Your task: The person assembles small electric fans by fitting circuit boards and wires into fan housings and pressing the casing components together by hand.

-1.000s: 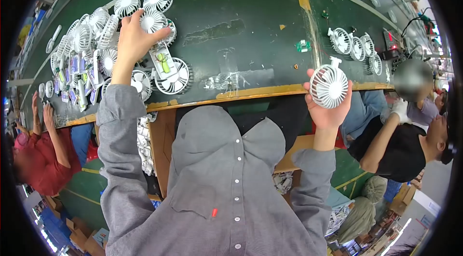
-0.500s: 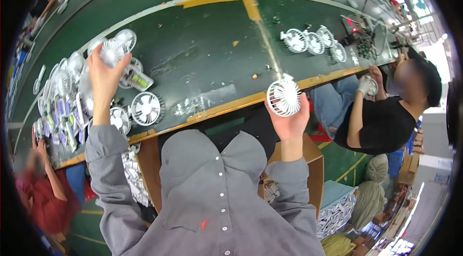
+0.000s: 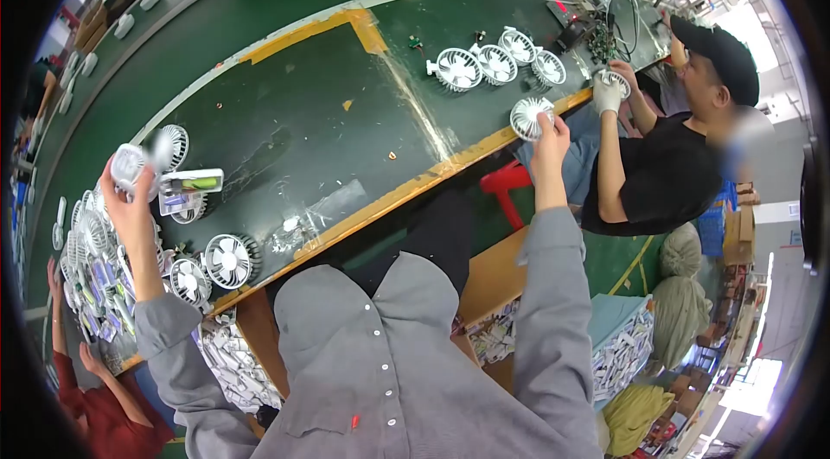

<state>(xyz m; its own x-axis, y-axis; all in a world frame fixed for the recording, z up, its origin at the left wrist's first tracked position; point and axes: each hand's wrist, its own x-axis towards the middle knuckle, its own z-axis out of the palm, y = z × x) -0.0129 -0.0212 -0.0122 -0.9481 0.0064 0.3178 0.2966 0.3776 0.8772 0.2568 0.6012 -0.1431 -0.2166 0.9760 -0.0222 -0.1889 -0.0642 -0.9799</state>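
Right hand [image 3: 552, 138] clamped on fan [image 3: 526, 118], at bench edge [image 3: 389, 202].
Fan group [image 3: 498, 66] just beyond it; left hand [image 3: 130, 204], closed round second fan [image 3: 128, 162], well apart.

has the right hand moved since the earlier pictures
Yes: the right hand has moved right, away from the pale tape strip on the table.

passage runs across the middle of the green tabletop [image 3: 285, 126], over small scraps [image 3: 347, 105]; heaped fan parts [image 3: 99, 277] block the left, four fans [image 3: 499, 66] and a co-worker's gloved hand [image 3: 608, 96] the right.
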